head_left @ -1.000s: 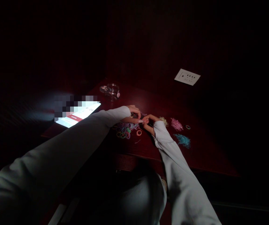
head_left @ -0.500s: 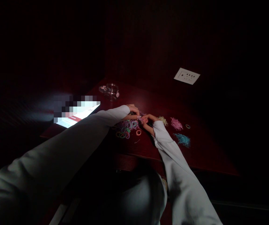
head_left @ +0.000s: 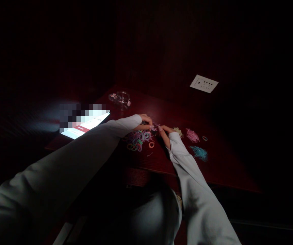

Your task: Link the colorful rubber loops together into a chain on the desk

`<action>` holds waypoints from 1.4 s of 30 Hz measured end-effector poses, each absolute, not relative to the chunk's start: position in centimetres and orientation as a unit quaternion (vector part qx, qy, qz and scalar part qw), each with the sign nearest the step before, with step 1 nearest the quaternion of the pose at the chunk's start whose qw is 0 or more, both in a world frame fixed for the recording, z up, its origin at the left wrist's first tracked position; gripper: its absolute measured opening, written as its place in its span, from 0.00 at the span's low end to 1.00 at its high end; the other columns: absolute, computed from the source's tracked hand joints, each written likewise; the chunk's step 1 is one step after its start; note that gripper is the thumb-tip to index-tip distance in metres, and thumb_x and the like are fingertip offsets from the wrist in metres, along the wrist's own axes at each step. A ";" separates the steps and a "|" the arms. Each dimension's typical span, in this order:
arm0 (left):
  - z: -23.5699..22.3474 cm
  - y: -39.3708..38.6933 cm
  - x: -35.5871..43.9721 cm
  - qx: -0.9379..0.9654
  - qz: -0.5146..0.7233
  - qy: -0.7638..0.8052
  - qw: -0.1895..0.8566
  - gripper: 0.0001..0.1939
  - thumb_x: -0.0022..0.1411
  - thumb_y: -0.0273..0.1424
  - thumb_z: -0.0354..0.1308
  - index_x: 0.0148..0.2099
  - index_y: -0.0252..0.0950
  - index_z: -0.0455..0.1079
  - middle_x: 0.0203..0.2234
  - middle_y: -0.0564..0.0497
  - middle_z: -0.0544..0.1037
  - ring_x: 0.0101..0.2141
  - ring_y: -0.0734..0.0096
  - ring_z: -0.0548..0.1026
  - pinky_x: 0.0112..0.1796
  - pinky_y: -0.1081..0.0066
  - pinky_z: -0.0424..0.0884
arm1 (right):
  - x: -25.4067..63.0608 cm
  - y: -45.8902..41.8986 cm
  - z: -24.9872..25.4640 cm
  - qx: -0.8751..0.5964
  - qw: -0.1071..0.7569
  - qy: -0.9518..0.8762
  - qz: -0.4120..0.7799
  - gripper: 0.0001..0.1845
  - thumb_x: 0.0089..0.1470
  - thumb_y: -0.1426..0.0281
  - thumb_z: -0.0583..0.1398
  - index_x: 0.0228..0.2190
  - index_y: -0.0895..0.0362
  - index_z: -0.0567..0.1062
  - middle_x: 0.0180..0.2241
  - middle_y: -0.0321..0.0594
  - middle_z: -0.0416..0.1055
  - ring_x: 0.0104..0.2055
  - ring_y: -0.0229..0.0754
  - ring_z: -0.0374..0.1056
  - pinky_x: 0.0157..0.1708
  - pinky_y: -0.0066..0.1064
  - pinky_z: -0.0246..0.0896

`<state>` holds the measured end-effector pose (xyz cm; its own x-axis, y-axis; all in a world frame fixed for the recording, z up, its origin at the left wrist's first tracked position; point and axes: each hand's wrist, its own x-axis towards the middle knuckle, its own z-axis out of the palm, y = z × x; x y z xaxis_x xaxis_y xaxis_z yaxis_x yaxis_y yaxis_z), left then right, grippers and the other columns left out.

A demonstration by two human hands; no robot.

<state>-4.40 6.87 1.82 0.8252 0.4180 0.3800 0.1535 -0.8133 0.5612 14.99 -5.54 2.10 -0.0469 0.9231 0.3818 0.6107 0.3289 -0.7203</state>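
My left hand [head_left: 145,122] reaches over the far side of a mixed pile of small coloured rubber bands and hair ties [head_left: 139,139]. Its thumb and fingers close on thin purple-pink rubber bands [head_left: 155,126] between the hands. My right hand [head_left: 163,133] sits just to the right, thumb and index finger pinched close together; what lies in the pinch is too small and dark to make out. Right of it are sorted heaps of rubber bands: yellow [head_left: 178,132], pink [head_left: 192,135] and blue [head_left: 199,153]. An orange hair tie [head_left: 151,144] lies in front of the pile.
A glowing screen [head_left: 92,123] stands at the left on the dark red table [head_left: 159,165]. Behind the pile is a clear jar [head_left: 123,99], its lid beside it. One hair tie [head_left: 205,138] lies far right. A white socket plate [head_left: 204,83] is on the wall.
My right hand has opened a small gap from the left hand, and its fingers have shifted. The pink bit that showed in its fingers is out of sight. My left hand stays almost still.
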 end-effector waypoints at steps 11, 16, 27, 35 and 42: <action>1.8 6.6 -4.7 0.919 0.262 0.117 0.271 0.13 0.65 0.41 0.62 0.36 0.38 0.80 0.31 0.50 0.78 0.37 0.68 0.71 0.44 0.70 0.64 | 15.2 -5.3 2.2 -0.539 0.421 -0.710 0.165 0.23 0.62 0.48 0.59 0.29 0.53 0.78 0.29 0.39 0.74 0.34 0.43 0.69 0.38 0.33 0.62; 2.2 6.4 -4.6 0.919 0.265 0.125 0.264 0.11 0.65 0.38 0.63 0.35 0.36 0.80 0.29 0.50 0.78 0.35 0.69 0.70 0.43 0.70 0.64 | 15.5 -5.1 2.2 -0.533 0.422 -0.720 0.139 0.19 0.63 0.53 0.59 0.31 0.53 0.80 0.30 0.40 0.74 0.35 0.43 0.68 0.40 0.35 0.63; 3.5 5.5 -5.2 0.926 0.252 0.118 0.256 0.12 0.67 0.39 0.61 0.36 0.37 0.80 0.33 0.49 0.80 0.37 0.70 0.72 0.45 0.71 0.66 | 15.8 -5.1 2.3 -0.549 0.436 -0.702 0.127 0.21 0.62 0.50 0.59 0.34 0.53 0.81 0.32 0.41 0.76 0.36 0.45 0.70 0.40 0.35 0.64; 3.4 5.6 -5.2 0.925 0.256 0.104 0.260 0.12 0.66 0.38 0.61 0.35 0.36 0.79 0.33 0.48 0.79 0.36 0.69 0.71 0.44 0.70 0.65 | 16.3 -5.1 2.5 -0.556 0.445 -0.693 0.113 0.19 0.61 0.51 0.60 0.35 0.52 0.83 0.33 0.42 0.77 0.37 0.46 0.71 0.40 0.37 0.65; 3.2 5.8 -5.2 0.920 0.259 0.109 0.272 0.11 0.66 0.37 0.61 0.35 0.36 0.79 0.32 0.49 0.79 0.35 0.70 0.71 0.42 0.70 0.66 | 16.4 -4.8 2.2 -0.557 0.447 -0.692 0.102 0.21 0.61 0.50 0.59 0.35 0.52 0.83 0.33 0.42 0.77 0.37 0.46 0.71 0.40 0.36 0.64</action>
<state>-5.19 5.75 3.23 0.8424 0.3419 0.4165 0.0606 -0.8282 0.5572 16.37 -4.84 2.23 0.0213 0.8624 0.5058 0.6804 0.3582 -0.6394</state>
